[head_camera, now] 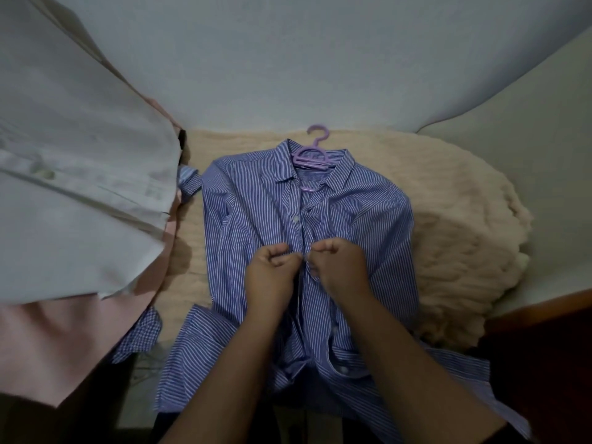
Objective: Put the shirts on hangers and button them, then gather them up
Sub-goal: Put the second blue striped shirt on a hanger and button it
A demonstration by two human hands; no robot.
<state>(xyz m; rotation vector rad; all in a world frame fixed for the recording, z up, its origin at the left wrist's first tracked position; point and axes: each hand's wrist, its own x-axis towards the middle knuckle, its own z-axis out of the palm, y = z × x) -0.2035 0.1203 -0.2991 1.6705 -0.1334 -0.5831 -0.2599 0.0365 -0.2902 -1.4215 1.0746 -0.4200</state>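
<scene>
Pale grey-blue wall [288, 59] fills the upper field; below it a cream fuzzy blanket [464, 225] covers the work surface. Lighting dim.

Blue-and-white striped shirt [256, 203] lies flat at frame centre, front up, collar toward 12 o'clock, hem toward 6 o'clock. Lilac plastic hanger [312, 155] sits inside the collar, its hook protruding past the neckline at 12 o'clock onto the blanket. One white button [295, 219] on the placket appears fastened; the front edges near the collar lie apart, showing a hanger bar.

Left hand [272, 274] and right hand [339, 267] meet at the placket, mid-chest, fingers curled, each pinching a front edge of the shirt. The two hands are nearly touching. Whether the button between them is through its hole: cannot tell, fingers cover it.

At 9 o'clock, a pale grey-white shirt [80, 187] lies over a pink garment [48, 341], with a blue checked cuff [144, 331] showing beneath, toward 8 o'clock. Dark wooden edge [544, 312] at 4 o'clock.
</scene>
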